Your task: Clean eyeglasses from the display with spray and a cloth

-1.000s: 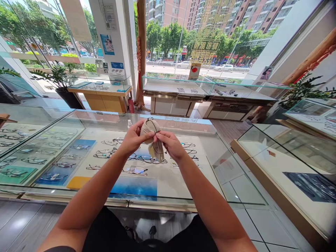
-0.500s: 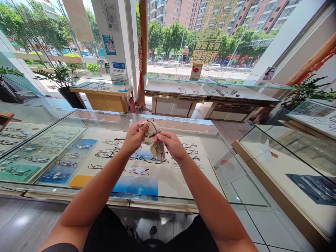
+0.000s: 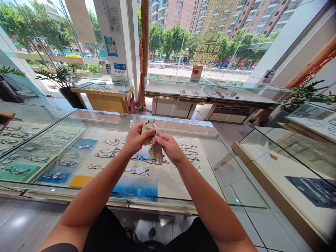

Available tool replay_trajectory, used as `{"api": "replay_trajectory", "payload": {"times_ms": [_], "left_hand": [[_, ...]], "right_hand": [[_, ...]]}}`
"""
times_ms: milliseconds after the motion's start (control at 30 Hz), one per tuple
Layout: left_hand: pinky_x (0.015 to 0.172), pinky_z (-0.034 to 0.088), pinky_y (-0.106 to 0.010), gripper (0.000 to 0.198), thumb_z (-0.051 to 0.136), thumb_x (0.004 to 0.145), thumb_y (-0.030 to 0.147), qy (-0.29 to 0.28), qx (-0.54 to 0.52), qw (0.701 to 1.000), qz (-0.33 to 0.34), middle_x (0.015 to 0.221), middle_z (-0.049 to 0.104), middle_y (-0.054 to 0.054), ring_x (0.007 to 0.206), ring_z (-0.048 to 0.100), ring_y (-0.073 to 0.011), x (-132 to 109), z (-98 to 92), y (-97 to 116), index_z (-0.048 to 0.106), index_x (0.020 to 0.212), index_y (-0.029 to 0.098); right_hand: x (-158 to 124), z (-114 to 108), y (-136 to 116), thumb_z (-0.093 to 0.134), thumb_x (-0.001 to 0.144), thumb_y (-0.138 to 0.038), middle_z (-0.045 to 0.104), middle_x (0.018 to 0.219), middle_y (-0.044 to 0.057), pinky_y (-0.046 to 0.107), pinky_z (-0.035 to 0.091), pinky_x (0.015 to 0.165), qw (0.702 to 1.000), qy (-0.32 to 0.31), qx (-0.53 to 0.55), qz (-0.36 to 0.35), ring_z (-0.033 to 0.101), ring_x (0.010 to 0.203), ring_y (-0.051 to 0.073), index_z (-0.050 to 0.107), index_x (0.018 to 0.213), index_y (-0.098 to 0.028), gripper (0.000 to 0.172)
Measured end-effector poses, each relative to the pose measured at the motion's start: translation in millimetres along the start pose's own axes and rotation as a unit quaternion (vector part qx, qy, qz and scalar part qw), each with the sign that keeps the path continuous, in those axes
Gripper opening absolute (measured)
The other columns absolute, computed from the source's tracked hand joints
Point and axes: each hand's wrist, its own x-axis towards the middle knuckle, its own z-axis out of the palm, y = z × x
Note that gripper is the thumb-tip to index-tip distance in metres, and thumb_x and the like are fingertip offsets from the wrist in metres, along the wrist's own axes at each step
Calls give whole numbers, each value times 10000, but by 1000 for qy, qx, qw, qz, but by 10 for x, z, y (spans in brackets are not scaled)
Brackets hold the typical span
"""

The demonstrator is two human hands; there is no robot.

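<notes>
A dark thin-framed pair of eyeglasses (image 3: 150, 121) is held up over the glass display case, partly wrapped in a beige cloth (image 3: 156, 154). My left hand (image 3: 137, 137) is closed on the cloth around one lens, its thumb pressed along the front. Close beside it, my right hand (image 3: 170, 146) pinches the frame near its middle with thumb and fingertips, and some cloth touches these fingers. The cloth's loose end dangles between both hands. Much of the frame is covered by cloth and fingers.
Under the glass top of the display case (image 3: 183, 189) lie several eyeglasses (image 3: 137, 170) and a yellow pad (image 3: 81, 181). A small white bottle (image 3: 131, 123) stands behind my left hand. Another case (image 3: 275, 168) is at the right. More showcases (image 3: 173, 87) line the window.
My left thumb has shifted right and down across the cloth, toward the right fingers. The cloth is bunched more over the lens, and its hanging end has swung slightly.
</notes>
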Motion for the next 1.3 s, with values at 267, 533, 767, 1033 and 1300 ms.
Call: {"api": "replay_trajectory", "payload": {"times_ms": [267,533,767,1033,1300], "left_hand": [[600,471,-259,576,893,846,721,64,-37,997,5,744,669,-6,640,573,-130,39,9,-36,702,848,177],[841,669,-375,492,964,842,558,62,-239,965,-85,994,792,-16,913,790,-217,127,-111,47,646,1031,234],[833,701,-402,250,765,1000,378,69,-296,942,-144,1376,760,-142,1257,798,-336,141,-152,223,564,1029,233],[359,205,-104,428,893,819,231,60,-238,964,-103,853,663,42,471,430,-19,98,-166,297,489,959,225],[417,148,-229,613,803,873,756,-18,-110,994,-14,526,288,83,430,191,-59,35,-27,472,569,694,218]], "right_hand": [[7,-11,-23,818,870,-702,625,910,42,328,459,806,998,6,-29,-59,540,864,190,788,785,-207,503],[-9,-156,-167,905,815,-644,658,1313,73,319,541,805,993,44,87,-63,592,967,196,773,778,-224,442],[31,-273,-170,893,872,-584,689,1363,98,418,529,1198,986,74,99,-114,569,1418,286,766,764,-240,382],[17,-303,-227,923,847,-600,738,1278,98,433,479,1290,989,55,106,-92,682,1392,288,761,794,-220,416],[-22,-310,-458,953,823,-580,674,944,40,446,500,1276,991,18,107,-84,742,1257,275,785,778,-234,388]]}}
